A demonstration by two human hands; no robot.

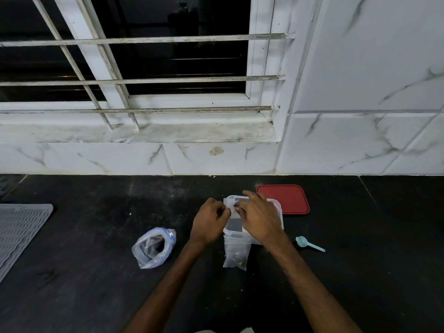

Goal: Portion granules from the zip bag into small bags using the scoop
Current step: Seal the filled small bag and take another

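Note:
A small clear bag (236, 254) with dark granules at its bottom hangs upright over the black counter, in front of a clear plastic container (276, 207). My left hand (209, 221) and my right hand (258, 216) both pinch its top edge, fingers close together. The larger zip bag (153, 248), open at the top with a blue zip strip, lies on the counter to the left of my left hand. The light blue scoop (308, 243) lies on the counter to the right of my right forearm, untouched.
A red lid (288, 199) lies flat behind the container, near the tiled wall. A grey ribbed mat (19, 231) covers the counter's left edge. A barred window and its sill (144, 133) run along the back.

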